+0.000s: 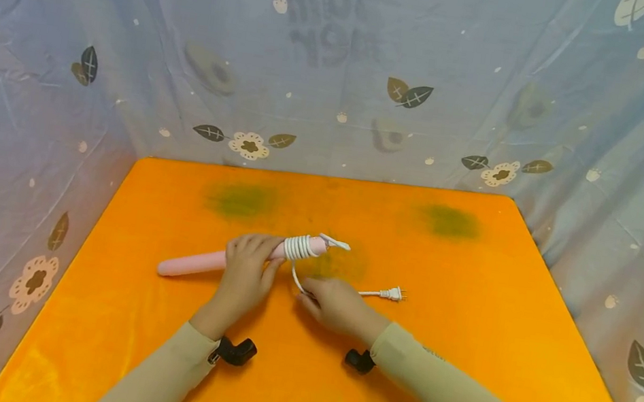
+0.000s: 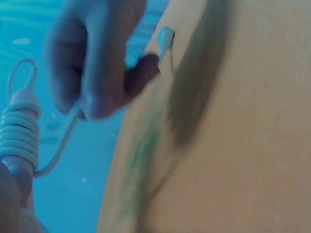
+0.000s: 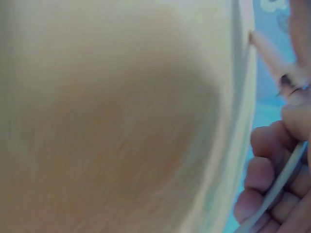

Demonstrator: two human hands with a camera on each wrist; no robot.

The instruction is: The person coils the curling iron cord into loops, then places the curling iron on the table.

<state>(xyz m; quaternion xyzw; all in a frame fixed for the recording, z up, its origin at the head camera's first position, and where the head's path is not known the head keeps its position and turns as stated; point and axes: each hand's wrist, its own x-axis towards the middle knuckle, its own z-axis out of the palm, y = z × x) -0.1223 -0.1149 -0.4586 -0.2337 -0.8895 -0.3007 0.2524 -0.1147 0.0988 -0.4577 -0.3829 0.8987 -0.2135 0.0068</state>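
Observation:
A long pink wand-shaped electric appliance [image 1: 192,264] slants over the orange table, its white power cord [image 1: 298,247] wound in several turns around the right end. My left hand [image 1: 247,269] grips the wand just left of those coils. Below and to the right, my right hand [image 1: 341,305] holds the cord's free length, which runs down from the coils. In the right wrist view the cord [image 3: 284,182] crosses the curled fingers [image 3: 260,172]. Beyond that hand the white two-pin plug [image 1: 392,294] sticks out to the right. A small cord loop [image 2: 31,65] stands at the wand's end.
The orange table [image 1: 487,389] has dark greenish patches near its back edge. Patterned grey-blue curtains [image 1: 343,94] enclose the back and both sides. A black wrist device [image 1: 237,352] sits at the left cuff, and another black device [image 1: 359,361] at the right.

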